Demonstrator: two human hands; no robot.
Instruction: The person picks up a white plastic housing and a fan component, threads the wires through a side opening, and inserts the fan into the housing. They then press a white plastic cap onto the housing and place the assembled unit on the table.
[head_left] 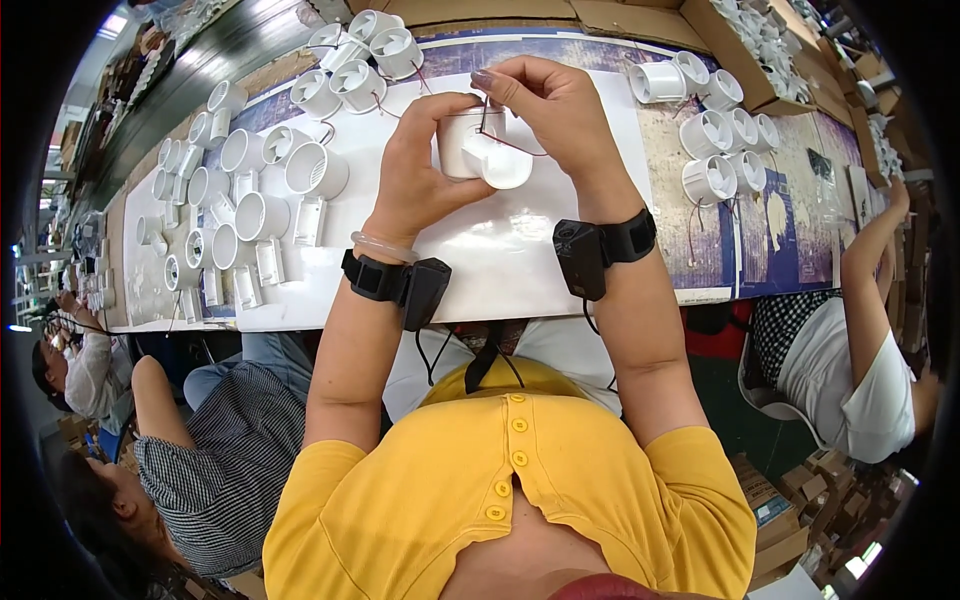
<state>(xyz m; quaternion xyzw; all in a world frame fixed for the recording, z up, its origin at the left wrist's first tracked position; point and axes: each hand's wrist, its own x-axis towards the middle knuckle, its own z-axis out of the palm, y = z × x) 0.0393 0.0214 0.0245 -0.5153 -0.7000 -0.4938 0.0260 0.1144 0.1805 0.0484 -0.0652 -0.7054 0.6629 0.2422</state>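
Observation:
My left hand (412,172) is closed round the side of a white round plastic housing (458,152), held above the white sheet (500,260) on the table. A smaller rounded white part (508,168) sticks out from the housing toward me. At the top of the housing, my right hand (565,115) pinches a thin dark wire (485,118) between thumb and forefinger. One reddish stretch of wire curves off to the right below that hand. The inside of the housing is turned away or hidden.
Many white cups and small rectangular parts (308,222) stand at the left. More wired housings (360,85) sit at the far left, and another group (710,175) at the right. A cardboard box (735,50) of white parts is at the far right. Co-workers sit on both sides.

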